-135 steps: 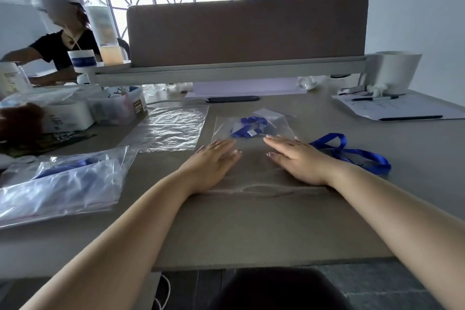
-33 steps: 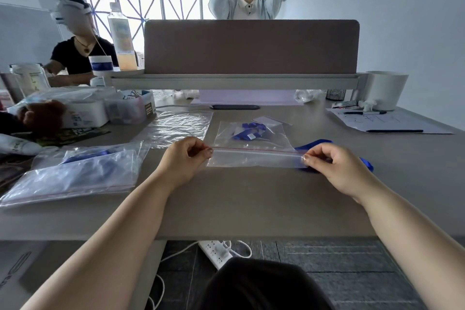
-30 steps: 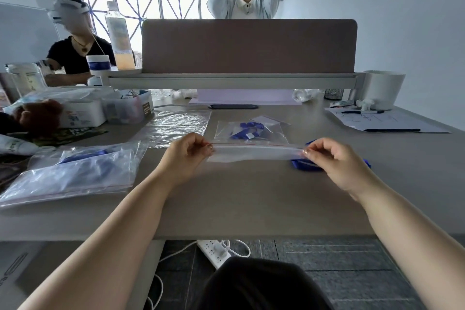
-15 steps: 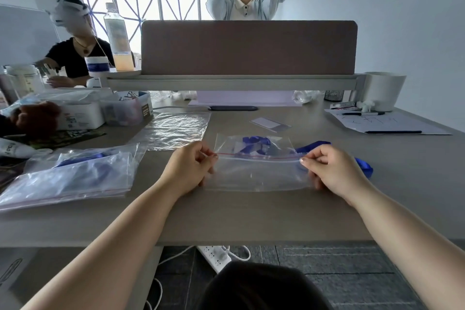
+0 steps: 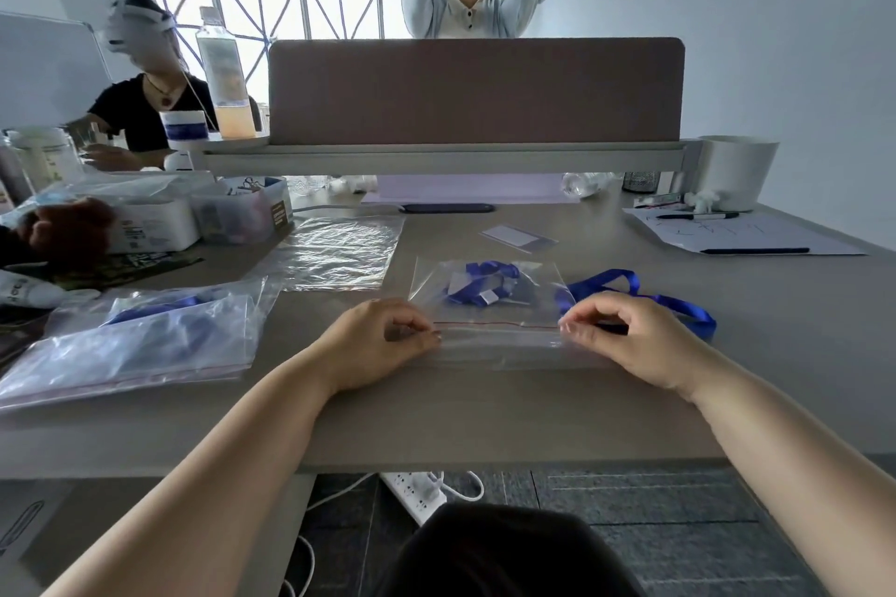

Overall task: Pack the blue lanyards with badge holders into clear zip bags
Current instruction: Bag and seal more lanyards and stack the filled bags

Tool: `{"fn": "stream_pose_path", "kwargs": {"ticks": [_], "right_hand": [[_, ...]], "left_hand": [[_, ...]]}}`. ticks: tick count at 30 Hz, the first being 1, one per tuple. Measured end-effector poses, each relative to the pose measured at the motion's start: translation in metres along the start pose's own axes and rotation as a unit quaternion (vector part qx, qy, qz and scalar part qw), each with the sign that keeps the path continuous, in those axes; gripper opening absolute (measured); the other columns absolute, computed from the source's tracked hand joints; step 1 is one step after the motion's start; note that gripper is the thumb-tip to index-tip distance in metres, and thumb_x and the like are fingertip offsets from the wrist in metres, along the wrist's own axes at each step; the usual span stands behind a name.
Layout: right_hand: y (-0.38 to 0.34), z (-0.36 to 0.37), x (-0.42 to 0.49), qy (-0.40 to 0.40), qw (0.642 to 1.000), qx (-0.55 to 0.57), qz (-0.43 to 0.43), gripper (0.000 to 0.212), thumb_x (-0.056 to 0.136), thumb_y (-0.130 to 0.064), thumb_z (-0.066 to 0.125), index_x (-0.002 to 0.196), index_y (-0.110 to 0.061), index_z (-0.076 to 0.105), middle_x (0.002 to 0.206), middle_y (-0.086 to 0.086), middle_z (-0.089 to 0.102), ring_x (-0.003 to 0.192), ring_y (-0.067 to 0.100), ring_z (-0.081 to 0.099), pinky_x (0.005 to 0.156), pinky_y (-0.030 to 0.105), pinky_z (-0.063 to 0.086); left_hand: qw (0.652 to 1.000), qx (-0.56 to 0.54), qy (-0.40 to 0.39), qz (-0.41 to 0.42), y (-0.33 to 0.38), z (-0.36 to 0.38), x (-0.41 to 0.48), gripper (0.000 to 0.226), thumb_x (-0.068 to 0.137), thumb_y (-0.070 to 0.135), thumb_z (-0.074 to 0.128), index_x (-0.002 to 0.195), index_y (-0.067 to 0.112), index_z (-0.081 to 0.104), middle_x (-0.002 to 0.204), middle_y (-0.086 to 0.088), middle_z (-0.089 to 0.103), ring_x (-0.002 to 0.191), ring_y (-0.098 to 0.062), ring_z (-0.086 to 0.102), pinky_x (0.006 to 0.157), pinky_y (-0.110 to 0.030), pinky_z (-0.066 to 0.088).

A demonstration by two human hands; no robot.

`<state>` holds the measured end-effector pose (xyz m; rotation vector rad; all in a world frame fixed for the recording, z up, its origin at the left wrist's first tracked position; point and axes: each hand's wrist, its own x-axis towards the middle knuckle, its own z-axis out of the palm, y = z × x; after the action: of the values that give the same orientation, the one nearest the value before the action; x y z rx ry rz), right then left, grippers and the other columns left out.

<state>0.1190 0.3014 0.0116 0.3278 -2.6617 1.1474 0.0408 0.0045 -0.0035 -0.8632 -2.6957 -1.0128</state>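
Note:
A clear zip bag point(image 5: 489, 305) with a red zip line lies flat on the desk, a folded blue lanyard with badge holder point(image 5: 485, 288) inside it. My left hand point(image 5: 383, 344) pinches the zip strip's left end. My right hand point(image 5: 625, 339) pinches its right end. A second blue lanyard point(image 5: 635, 293) lies loose on the desk just behind my right hand. A separate clear badge holder point(image 5: 519, 239) rests farther back.
Filled zip bags point(image 5: 131, 344) are piled at the left, with empty clear bags point(image 5: 339, 252) behind them. Boxes point(image 5: 155, 223) and clutter fill the far left. Papers and pens point(image 5: 737, 235) lie at the right. A desk divider point(image 5: 475, 92) stands behind, with two people beyond it.
The bag went from held up between my hands to lying flat with its zip edge nearest me. Both hands still pinch the zip ends, now lower and closer to me.

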Motion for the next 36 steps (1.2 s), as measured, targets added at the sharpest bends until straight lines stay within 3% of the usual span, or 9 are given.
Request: {"fn": "stream_pose_path", "kwargs": {"ticks": [4, 8, 12, 16, 21, 25, 28, 31, 36], "right_hand": [[-0.001, -0.002, -0.002, -0.106, 0.993, -0.008, 0.042, 0.058, 0.059, -0.057, 0.074, 0.112, -0.04, 0.06, 0.115, -0.028, 0.057, 0.107, -0.011, 0.051, 0.091, 0.012, 0.04], [0.003, 0.001, 0.0, -0.071, 0.996, -0.055, 0.026, 0.039, 0.076, -0.042, 0.072, 0.113, -0.041, 0.059, 0.115, -0.026, 0.058, 0.104, -0.011, 0.053, 0.095, 0.018, 0.043], [0.004, 0.004, 0.002, -0.004, 0.997, -0.075, -0.003, 0.016, 0.09, -0.025, 0.059, 0.102, -0.031, 0.067, 0.098, -0.018, 0.067, 0.092, -0.006, 0.059, 0.089, 0.021, 0.047], [-0.003, 0.002, 0.002, 0.044, 0.999, -0.001, -0.014, 0.014, 0.093, -0.021, 0.055, 0.096, -0.02, 0.068, 0.092, -0.012, 0.07, 0.086, -0.008, 0.061, 0.077, 0.004, 0.042], [-0.006, 0.005, 0.006, 0.128, 0.972, 0.194, 0.015, 0.008, 0.09, -0.012, 0.058, 0.09, -0.008, 0.065, 0.076, 0.004, 0.071, 0.071, 0.015, 0.068, 0.065, 0.02, 0.056], [-0.005, 0.009, 0.02, 0.169, 0.963, 0.203, 0.044, 0.005, 0.084, -0.015, 0.067, 0.083, -0.01, 0.066, 0.072, 0.004, 0.069, 0.064, 0.015, 0.064, 0.052, 0.024, 0.053], [0.004, 0.01, 0.036, 0.161, 0.975, 0.127, 0.09, 0.019, 0.079, -0.029, 0.073, 0.079, -0.012, 0.064, 0.073, 0.007, 0.069, 0.065, 0.017, 0.06, 0.057, 0.029, 0.048], [0.011, 0.01, 0.042, 0.138, 0.981, -0.028, 0.13, 0.028, 0.076, -0.042, 0.073, 0.078, -0.016, 0.063, 0.075, 0.002, 0.068, 0.069, 0.015, 0.06, 0.064, 0.03, 0.046], [0.013, 0.011, 0.042, 0.061, 0.977, -0.145, 0.141, 0.034, 0.076, -0.059, 0.062, 0.087, -0.027, 0.062, 0.081, -0.012, 0.064, 0.075, 0.011, 0.061, 0.072, 0.037, 0.054]], "left_hand": [[0.999, 0.031, -0.037, -0.006, 0.002, -0.004, -0.004, 0.075, 0.052, 0.092, 0.047, 0.102, 0.039, 0.067, 0.104, 0.018, 0.063, 0.095, -0.007, 0.059, 0.088, -0.037, 0.048], [0.994, 0.086, -0.066, -0.016, 0.004, -0.006, -0.005, 0.096, 0.043, 0.093, 0.051, 0.121, 0.038, 0.057, 0.119, 0.019, 0.055, 0.109, -0.004, 0.051, 0.099, -0.032, 0.041], [0.996, 0.067, -0.053, -0.033, 0.006, -0.006, -0.007, 0.076, 0.052, 0.077, 0.061, 0.119, 0.042, 0.055, 0.117, 0.021, 0.055, 0.108, -0.001, 0.049, 0.095, -0.027, 0.039], [0.999, -0.017, 0.03, -0.025, 0.002, -0.002, -0.004, 0.014, 0.079, 0.031, 0.074, 0.086, 0.037, 0.064, 0.089, 0.014, 0.066, 0.082, 0.001, 0.058, 0.077, -0.022, 0.043], [0.971, -0.207, 0.113, -0.03, 0.015, -0.006, -0.003, 0.012, 0.086, 0.012, 0.066, 0.076, 0.019, 0.066, 0.061, 0.008, 0.066, 0.059, -0.005, 0.058, 0.064, -0.016, 0.047], [0.949, -0.251, 0.173, -0.085, 0.02, -0.003, 0.004, 0.013, 0.087, 0.019, 0.065, 0.076, 0.011, 0.065, 0.058, 0.005, 0.061, 0.048, -0.004, 0.049, 0.05, -0.016, 0.041], [0.964, -0.132, 0.183, -0.142, 0.009, 0.001, 0.019, 0.019, 0.083, 0.034, 0.069, 0.073, 0.017, 0.066, 0.062, 0.006, 0.066, 0.057, -0.009, 0.056, 0.059, -0.023, 0.044], [0.971, 0.031, 0.135, -0.196, 0.0, 0.005, 0.029, 0.027, 0.075, 0.052, 0.067, 0.079, 0.026, 0.066, 0.086, 0.006, 0.067, 0.088, -0.018, 0.061, 0.078, -0.032, 0.05], [0.954, 0.155, 0.085, -0.242, 0.004, 0.006, 0.029, 0.041, 0.078, 0.065, 0.056, 0.103, 0.033, 0.062, 0.126, 0.0, 0.051, 0.125, -0.026, 0.04, 0.1, -0.038, 0.032]]}}
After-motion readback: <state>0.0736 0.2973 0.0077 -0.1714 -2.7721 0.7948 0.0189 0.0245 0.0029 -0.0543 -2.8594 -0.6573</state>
